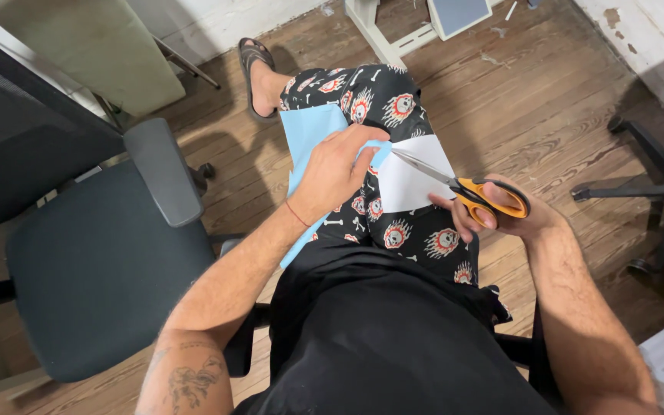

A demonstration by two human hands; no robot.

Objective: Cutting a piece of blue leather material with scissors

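My left hand (333, 170) grips a light blue sheet of paper (310, 131) over my lap, fingers curled on its right edge. A white piece of paper (413, 184) lies to the right of it, its upper edge at the blades. My right hand (493, 211) holds orange-handled scissors (470, 188), fingers through the loops. The steel blades point left toward the blue sheet, their tips at the meeting of the blue and white parts. I sit with patterned black trousers (393, 104) under the paper.
A dark office chair (109, 261) with a grey armrest stands close at my left. Another chair's black base (655, 192) is at the right. A white frame (393, 34) stands on the wooden floor ahead. My sandalled foot (255, 73) rests forward.
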